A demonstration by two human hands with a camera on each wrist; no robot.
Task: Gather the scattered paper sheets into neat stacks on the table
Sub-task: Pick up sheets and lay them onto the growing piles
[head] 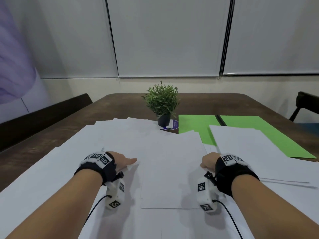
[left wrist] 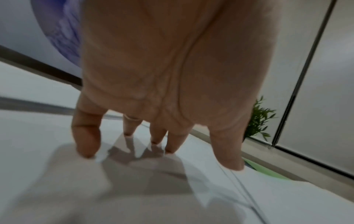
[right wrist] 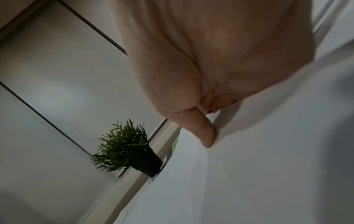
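Note:
Several white paper sheets (head: 120,135) lie loosely overlapped across the brown table (head: 207,104). One white sheet (head: 170,169) lies on top between my hands. My left hand (head: 126,161) is at its left edge, and the left wrist view shows the left hand (left wrist: 168,136) with straight, spread fingertips (left wrist: 86,151) touching the paper. My right hand (head: 208,162) is at the sheet's right edge with curled fingers. In the right wrist view its thumb (right wrist: 206,136) presses on top of the sheet (right wrist: 249,166) while the paper hides the other fingers. Two green sheets (head: 259,130) lie at the right.
A small potted plant (head: 163,100) stands at mid-table on a round blue-and-white disc (head: 174,125). A thin dark strip (head: 221,120) lies between the green sheets. More white sheets (head: 241,145) overlap the green ones. A dark bench (head: 43,114) flanks the left, a chair (head: 305,104) the right.

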